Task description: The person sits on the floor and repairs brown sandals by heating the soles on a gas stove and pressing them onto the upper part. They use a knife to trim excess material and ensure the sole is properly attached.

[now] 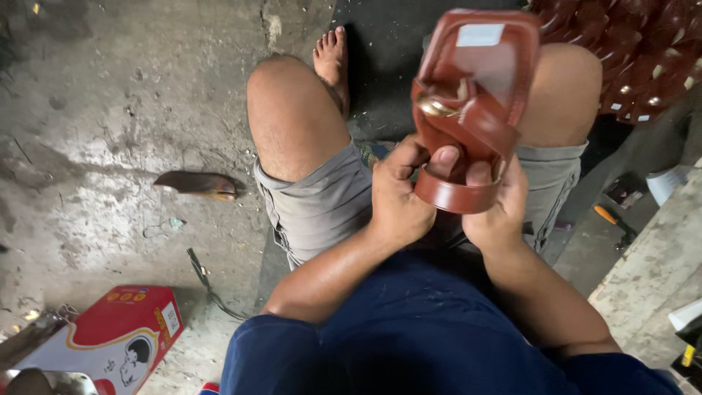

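Head view. Landmark: the brown leather sandal point(472, 102), held up over the seated person's lap, between the two bare knees.

- Sandal's long axis runs near upright and tips slightly right at the top. The toe end, with a pale sticker on the insole, is farthest from the camera; the heel end is lowest.
- A brass-coloured buckle point(436, 107) sits on the sandal's left edge, above the cross strap.
- The looped heel strap point(457, 196) hangs at the sandal's bottom end, and both hands meet there.
- Left hand point(398, 197): just below and left of the sandal, fingers curled in, thumb pressed up against the heel strap's upper edge. Closed on the strap.
- Right hand point(497, 208): directly beneath the sandal, thumb on the strap's rim, fingers wrapped behind and out of sight. Also gripping the strap.
- Neither hand is clearly nearer; both touch the same end. The rest of the sandal extends up and away from the fingertips, unsupported.

Around the sandal:
- Up and right: a heap of similar brown sandals point(636, 51).
- Well left, on the concrete floor: a lone dark sole piece point(197, 184).
- Far down-left: a red and white cardboard box point(110, 340).
- Right and lower: an orange-handled tool point(610, 218) on the floor.
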